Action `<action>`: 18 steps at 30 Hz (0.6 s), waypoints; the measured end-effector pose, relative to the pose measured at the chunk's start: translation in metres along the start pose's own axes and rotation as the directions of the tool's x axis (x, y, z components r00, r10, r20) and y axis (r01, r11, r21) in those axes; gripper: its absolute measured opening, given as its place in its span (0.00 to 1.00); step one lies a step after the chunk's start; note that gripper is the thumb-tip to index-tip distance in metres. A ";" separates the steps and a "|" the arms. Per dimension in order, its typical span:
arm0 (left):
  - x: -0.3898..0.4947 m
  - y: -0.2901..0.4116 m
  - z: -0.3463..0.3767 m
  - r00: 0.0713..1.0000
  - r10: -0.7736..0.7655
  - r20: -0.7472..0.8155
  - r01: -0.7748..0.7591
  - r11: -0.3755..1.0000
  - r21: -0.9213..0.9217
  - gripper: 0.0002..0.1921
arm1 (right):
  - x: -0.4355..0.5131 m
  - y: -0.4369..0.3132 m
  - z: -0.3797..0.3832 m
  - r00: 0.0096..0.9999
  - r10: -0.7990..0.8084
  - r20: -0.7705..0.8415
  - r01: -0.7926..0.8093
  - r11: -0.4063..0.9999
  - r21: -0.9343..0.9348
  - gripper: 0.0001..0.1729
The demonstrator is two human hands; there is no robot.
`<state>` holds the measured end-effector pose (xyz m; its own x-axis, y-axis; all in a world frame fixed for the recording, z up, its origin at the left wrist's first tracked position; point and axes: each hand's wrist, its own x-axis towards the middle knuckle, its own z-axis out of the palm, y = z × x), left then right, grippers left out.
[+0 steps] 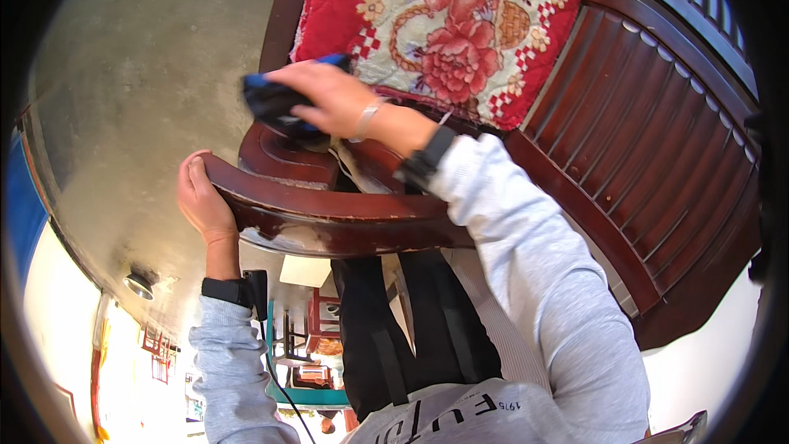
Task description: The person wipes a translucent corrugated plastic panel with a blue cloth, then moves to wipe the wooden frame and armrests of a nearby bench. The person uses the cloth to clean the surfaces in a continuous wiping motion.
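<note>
My left hand grips the outer end of a curved, dark red wooden armrest, whose front face has a pale, worn or shiny patch. Beyond the armrest, my right hand holds a dark blue and black cloth, blurred by motion. The cloth is over the front corner of the wooden bench seat, beside the floral cushion. Black bands with a small device are on my left wrist; a bracelet and a black band are on my right.
A red floral cushion covers part of the seat. A slatted wooden backrest stands at the right. Concrete floor spreads at the left, with a metal bowl-like object on it. Red stools appear lower down. A cable hangs by my left sleeve.
</note>
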<state>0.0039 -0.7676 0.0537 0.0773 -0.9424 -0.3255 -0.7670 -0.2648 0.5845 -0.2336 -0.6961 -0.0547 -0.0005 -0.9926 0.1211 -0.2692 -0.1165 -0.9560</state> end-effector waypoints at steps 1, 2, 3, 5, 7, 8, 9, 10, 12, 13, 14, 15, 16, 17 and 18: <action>-0.001 0.001 0.000 1.000 -0.003 0.009 0.003 1.000 -0.014 0.17 | 0.020 0.001 0.021 0.994 0.007 0.108 -0.008 1.000 0.008 0.34; -0.001 0.002 0.000 1.000 -0.002 0.009 0.002 1.000 0.023 0.17 | 0.033 0.005 0.036 0.961 0.099 0.259 -0.077 0.993 -0.094 0.36; -0.002 0.003 0.000 1.000 -0.011 0.008 0.011 1.000 0.014 0.17 | 0.038 0.011 0.045 0.898 0.193 0.396 -0.115 0.971 -0.211 0.37; -0.003 0.005 0.000 1.000 0.006 0.019 -0.006 1.000 -0.005 0.17 | 0.033 0.031 0.052 0.821 0.205 0.533 0.064 0.894 -0.443 0.37; -0.003 0.005 -0.001 1.000 0.016 0.016 -0.016 1.000 -0.007 0.17 | 0.016 0.048 0.053 0.898 0.089 0.432 0.090 0.922 -0.378 0.39; -0.004 0.005 -0.001 1.000 0.017 0.012 -0.017 1.000 -0.001 0.17 | 0.001 0.056 0.047 0.901 0.066 0.428 0.095 0.934 -0.343 0.40; -0.004 0.005 -0.001 1.000 0.007 0.010 -0.007 1.000 0.002 0.17 | -0.019 0.061 0.037 0.905 0.058 0.422 0.078 0.952 -0.297 0.40; -0.004 0.005 0.000 1.000 -0.003 0.011 0.003 1.000 0.001 0.17 | -0.040 0.063 0.026 0.887 0.112 0.447 0.045 0.945 -0.325 0.41; -0.004 0.004 0.000 1.000 -0.015 0.005 0.015 1.000 -0.018 0.17 | -0.085 0.063 -0.010 0.869 0.187 0.459 -0.025 0.942 -0.335 0.43; -0.004 0.004 0.001 1.000 -0.023 0.006 0.023 0.999 -0.026 0.17 | -0.112 0.058 -0.033 0.869 0.210 0.449 -0.063 0.945 -0.320 0.43; -0.004 0.004 0.001 1.000 -0.012 0.003 0.012 0.999 -0.034 0.17 | -0.138 0.052 -0.057 0.846 0.298 0.442 -0.152 0.929 -0.336 0.43; -0.004 0.004 0.001 1.000 -0.023 0.005 0.023 0.999 -0.036 0.17 | -0.166 0.045 -0.083 0.747 0.472 0.468 -0.265 0.857 -0.442 0.41; -0.004 0.004 0.001 1.000 -0.019 0.007 0.019 0.999 -0.037 0.17 | -0.194 0.037 -0.109 0.672 0.601 0.432 -0.367 0.777 -0.510 0.38; -0.003 0.004 0.001 1.000 -0.011 0.008 0.011 0.999 -0.038 0.17 | -0.221 0.026 -0.132 0.618 0.677 0.401 -0.416 0.714 -0.563 0.34; -0.003 0.005 0.001 1.000 -0.015 0.007 0.016 1.000 -0.022 0.16 | -0.241 0.020 -0.146 0.538 0.715 0.447 -0.410 0.685 -0.602 0.32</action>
<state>-0.0004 -0.7655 0.0569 0.0846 -0.9367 -0.3397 -0.7516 -0.2838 0.5954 -0.3793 -0.4539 -0.0642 0.2376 -0.6319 -0.7377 -0.7640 0.3475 -0.5437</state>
